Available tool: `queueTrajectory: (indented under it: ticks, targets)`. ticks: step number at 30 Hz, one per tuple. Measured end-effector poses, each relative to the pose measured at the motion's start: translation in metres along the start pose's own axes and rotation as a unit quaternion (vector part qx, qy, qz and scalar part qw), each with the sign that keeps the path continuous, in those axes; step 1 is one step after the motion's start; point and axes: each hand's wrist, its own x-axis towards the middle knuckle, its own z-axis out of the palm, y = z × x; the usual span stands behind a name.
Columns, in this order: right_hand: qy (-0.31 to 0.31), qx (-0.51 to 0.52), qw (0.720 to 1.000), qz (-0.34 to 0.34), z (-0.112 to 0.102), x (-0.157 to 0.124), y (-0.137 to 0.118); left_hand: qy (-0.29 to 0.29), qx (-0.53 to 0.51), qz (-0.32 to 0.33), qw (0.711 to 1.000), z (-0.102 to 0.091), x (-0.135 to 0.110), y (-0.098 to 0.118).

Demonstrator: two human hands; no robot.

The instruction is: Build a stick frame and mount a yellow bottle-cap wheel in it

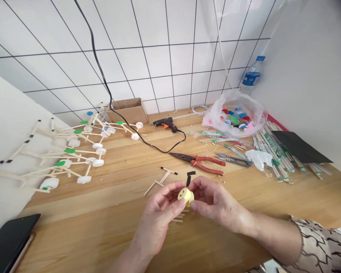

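Above the front of the table, my left hand (159, 216) pinches a pale yellow bottle cap (184, 195) between thumb and fingers. My right hand (220, 206) closes on a second yellow cap (191, 198) right beside it; whether the caps are joined I cannot tell. Small dark marks show on the first cap's flat face. Just beyond my fingertips lie black strips (191, 173). Several short wooden sticks (178, 220) are partly hidden under my hands. A small frame of wooden sticks (162, 182) with black ends lies to the upper left.
Stick-and-cap models (82, 151) crowd the left side. Pliers (199, 161), snips (234, 158) and a corded glue gun (166, 123) lie beyond my hands. Right are a bag of caps (235, 113), wrapped stick bundles (272, 151) and a bottle (252, 76). A phone (14, 240) sits front left.
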Motion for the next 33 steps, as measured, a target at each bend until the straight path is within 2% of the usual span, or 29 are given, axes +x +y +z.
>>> queueTrajectory:
  ticks: [6, 21, 33]
  targets:
    - [0.032, -0.011, 0.999, -0.003, 0.002, -0.001, 0.002, -0.011, 0.093, 0.028, 0.995, -0.005, -0.002, -0.007]
    - [0.042, -0.060, 0.995, -0.063, -0.001, -0.003, 0.009, -0.010, 0.117, 0.051, 0.992, -0.006, -0.002, -0.013]
    - [0.043, -0.062, 0.995, -0.059, 0.000, -0.002, 0.008, 0.006, 0.182, 0.078, 0.980, 0.001, -0.004, -0.007]
